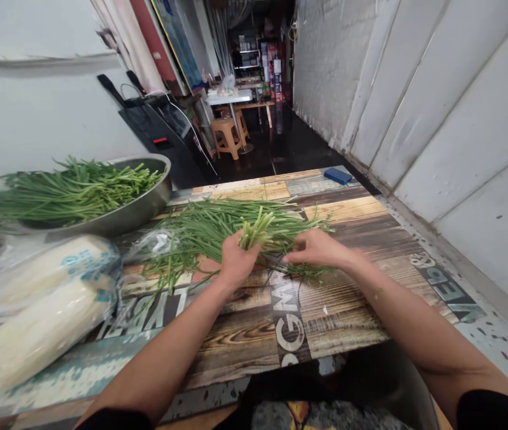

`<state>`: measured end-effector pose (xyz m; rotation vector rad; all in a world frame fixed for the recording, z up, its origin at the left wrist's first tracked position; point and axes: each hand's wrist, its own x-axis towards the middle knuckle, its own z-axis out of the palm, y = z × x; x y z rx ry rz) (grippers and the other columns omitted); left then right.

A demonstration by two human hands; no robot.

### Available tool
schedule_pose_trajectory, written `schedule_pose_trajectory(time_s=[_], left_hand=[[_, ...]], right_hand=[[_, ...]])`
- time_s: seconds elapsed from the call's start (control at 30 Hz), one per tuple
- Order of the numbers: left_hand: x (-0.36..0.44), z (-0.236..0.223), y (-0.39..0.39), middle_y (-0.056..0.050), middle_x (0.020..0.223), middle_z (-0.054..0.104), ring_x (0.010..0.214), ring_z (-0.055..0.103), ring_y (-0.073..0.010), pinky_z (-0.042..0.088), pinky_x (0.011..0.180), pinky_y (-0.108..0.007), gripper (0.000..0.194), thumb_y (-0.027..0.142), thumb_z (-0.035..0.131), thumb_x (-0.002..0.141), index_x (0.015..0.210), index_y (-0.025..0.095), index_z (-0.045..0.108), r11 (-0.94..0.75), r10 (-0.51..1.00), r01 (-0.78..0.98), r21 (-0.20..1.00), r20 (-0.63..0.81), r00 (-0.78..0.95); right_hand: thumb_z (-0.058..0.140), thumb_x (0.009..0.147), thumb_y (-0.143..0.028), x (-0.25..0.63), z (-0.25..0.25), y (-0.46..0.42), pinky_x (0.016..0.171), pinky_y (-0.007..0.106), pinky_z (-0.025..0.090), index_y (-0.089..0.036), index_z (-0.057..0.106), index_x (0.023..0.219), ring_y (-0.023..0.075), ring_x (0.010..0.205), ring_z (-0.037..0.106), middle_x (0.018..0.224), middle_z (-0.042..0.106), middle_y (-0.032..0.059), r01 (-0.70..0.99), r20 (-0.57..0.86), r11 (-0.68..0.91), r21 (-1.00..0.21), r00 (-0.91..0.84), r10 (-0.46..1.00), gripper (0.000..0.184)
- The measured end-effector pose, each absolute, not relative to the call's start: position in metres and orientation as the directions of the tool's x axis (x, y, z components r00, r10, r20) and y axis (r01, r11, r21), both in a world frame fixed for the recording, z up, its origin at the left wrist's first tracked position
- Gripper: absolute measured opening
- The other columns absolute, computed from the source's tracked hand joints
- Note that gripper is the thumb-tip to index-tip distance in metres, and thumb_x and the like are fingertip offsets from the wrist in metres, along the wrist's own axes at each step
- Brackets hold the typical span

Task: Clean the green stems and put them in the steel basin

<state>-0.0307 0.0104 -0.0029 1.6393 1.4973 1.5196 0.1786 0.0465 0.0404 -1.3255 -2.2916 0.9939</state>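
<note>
Sleeves (496, 411) flank "GM" lettering (288, 325); left hand (236, 261) grips stalks (258, 228).

On the table (240, 352), the left hand (238, 258) grips a bunch (259, 226) of stems, its pale ends leaning toward one o'clock. Counting from that hand, the right hand (315, 246) is at three, fingers curled low beside the greens (204, 224); whether they pinch anything is unclear. The greens spread from nine round to three. A bowl (135, 221) heaped with stalks (79, 191) stands at ten, a bag (52, 316) lies at eight, a blue box (337, 175) at two; stools (226, 136) stand beyond, at twelve.
</note>
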Motion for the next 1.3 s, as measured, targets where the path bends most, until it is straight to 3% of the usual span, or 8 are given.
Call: schedule_pose_trajectory(time_s=[0.3, 0.47, 0.63, 0.87, 0.93, 1.07, 1.2, 1.3], left_hand=[[-0.031, -0.006, 0.011, 0.001, 0.064, 0.065, 0.058, 0.059, -0.0125, 0.048, 0.056, -0.021, 0.012, 0.025, 0.071, 0.070, 0.074, 0.016, 0.065, -0.311, 0.905, 0.382, 0.870, 0.394, -0.160], [-0.030, -0.002, 0.013, -0.001, 0.065, 0.066, 0.058, 0.060, -0.0134, 0.049, 0.054, -0.022, 0.013, 0.028, 0.070, 0.070, 0.071, 0.016, 0.065, -0.286, 0.923, 0.356, 0.890, 0.355, -0.145], [-0.030, -0.002, 0.014, -0.002, 0.067, 0.068, 0.060, 0.063, -0.0146, 0.051, 0.056, -0.023, 0.015, 0.030, 0.071, 0.070, 0.071, 0.016, 0.066, -0.279, 0.929, 0.346, 0.896, 0.344, -0.140], [-0.035, -0.007, 0.016, -0.003, 0.073, 0.070, 0.066, 0.065, -0.0153, 0.053, 0.062, -0.024, 0.016, 0.031, 0.069, 0.073, 0.080, 0.016, 0.067, -0.296, 0.915, 0.394, 0.870, 0.377, -0.143], [-0.037, -0.008, 0.016, -0.003, 0.074, 0.070, 0.066, 0.065, -0.0151, 0.053, 0.063, -0.024, 0.017, 0.031, 0.069, 0.074, 0.082, 0.016, 0.067, -0.307, 0.912, 0.403, 0.862, 0.388, -0.136], [-0.037, -0.006, 0.015, -0.003, 0.078, 0.071, 0.069, 0.066, -0.0154, 0.054, 0.067, -0.025, 0.019, 0.031, 0.068, 0.075, 0.086, 0.016, 0.068, -0.335, 0.909, 0.399, 0.853, 0.404, -0.101], [-0.035, -0.002, 0.013, -0.004, 0.083, 0.072, 0.074, 0.067, -0.0162, 0.055, 0.071, -0.026, 0.025, 0.033, 0.071, 0.073, 0.090, 0.015, 0.068, -0.326, 0.918, 0.390, 0.861, 0.387, -0.087], [-0.035, -0.001, 0.012, -0.004, 0.081, 0.072, 0.071, 0.067, -0.0160, 0.054, 0.068, -0.024, 0.027, 0.033, 0.074, 0.069, 0.088, 0.015, 0.069, -0.316, 0.918, 0.387, 0.866, 0.382, -0.104]], right_hand=[[0.057, 0.078, -0.045, 0.158, 0.027, 0.039, 0.048, 0.022, 0.032, -0.017, 0.054, 0.058, 0.0088, 0.048, 0.042, 0.048, 0.048, -0.0041, 0.236, 0.173, 0.281, -0.930, -0.393, 0.903, 0.035], [0.057, 0.078, -0.033, 0.159, 0.022, 0.040, 0.054, 0.023, 0.038, -0.017, 0.065, 0.072, 0.0104, 0.055, 0.048, 0.060, 0.057, -0.0015, 0.195, 0.332, 0.430, -0.882, -0.390, 0.859, 0.019], [0.055, 0.076, -0.022, 0.162, 0.026, 0.040, 0.058, 0.024, 0.036, -0.017, 0.061, 0.063, 0.0109, 0.059, 0.048, 0.060, 0.055, -0.0010, 0.371, 0.460, 0.588, -0.718, -0.381, 0.802, 0.015], [0.047, 0.082, -0.033, 0.186, 0.041, 0.056, 0.049, 0.025, 0.027, -0.020, 0.036, 0.046, 0.0090, 0.046, 0.032, 0.045, 0.032, -0.0046, 0.383, 0.328, 0.320, -0.867, -0.048, 0.944, 0.040], [0.042, 0.086, -0.039, 0.197, 0.047, 0.061, 0.048, 0.025, 0.028, -0.021, 0.037, 0.045, 0.0091, 0.044, 0.032, 0.043, 0.033, -0.0042, 0.382, 0.240, 0.281, -0.881, -0.152, 0.959, 0.045], [0.055, 0.079, -0.031, 0.209, 0.046, 0.066, 0.058, 0.025, 0.039, -0.017, 0.064, 0.067, 0.0127, 0.058, 0.052, 0.068, 0.062, 0.0023, 0.565, 0.181, 0.504, -0.653, -0.530, 0.828, 0.020], [0.068, 0.071, -0.025, 0.210, 0.031, 0.072, 0.061, 0.028, 0.040, -0.018, 0.063, 0.058, 0.0179, 0.065, 0.057, 0.067, 0.062, 0.0069, 0.823, 0.159, 0.480, -0.305, -0.453, 0.877, 0.015], [0.070, 0.071, -0.022, 0.209, 0.028, 0.076, 0.060, 0.028, 0.040, -0.018, 0.061, 0.053, 0.0183, 0.063, 0.057, 0.062, 0.061, 0.0062, 0.848, 0.106, 0.459, -0.263, -0.448, 0.888, 0.020]])
